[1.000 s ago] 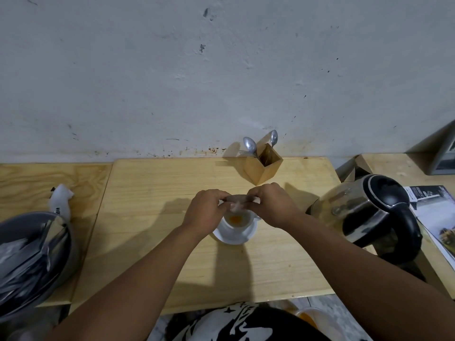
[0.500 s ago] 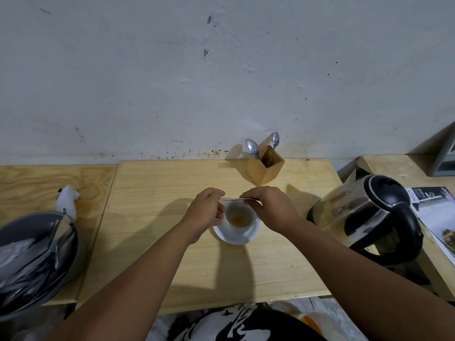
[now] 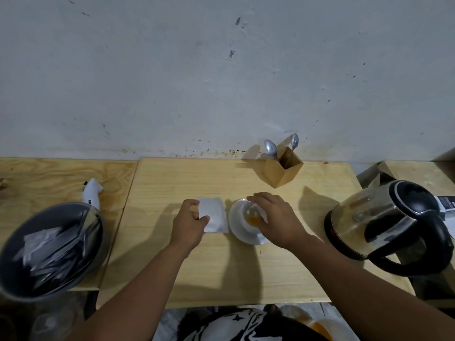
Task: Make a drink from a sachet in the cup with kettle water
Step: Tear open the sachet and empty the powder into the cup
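A white cup [image 3: 242, 210] stands on a white saucer [image 3: 236, 230] in the middle of the wooden table, with orange powder [image 3: 253, 220] in its bottom. My right hand [image 3: 278, 219] hovers over the cup's right side, fingers spread, holding nothing that I can see. A white sachet [image 3: 213, 217] lies flat on the table just left of the saucer. My left hand [image 3: 188, 223] pinches the sachet's left edge. The steel kettle [image 3: 384, 225] with a black lid and handle stands on its base at the right.
A wooden holder [image 3: 282, 169] with two spoons stands by the wall behind the cup. At the left a dark bowl [image 3: 49, 249] holds several sachets, with a white object [image 3: 91, 193] behind it. A magazine [image 3: 446, 203] lies behind the kettle.
Both hands held the sachet over the cup. My left hand has since carried it left and down onto the table; my right hand stays over the cup.
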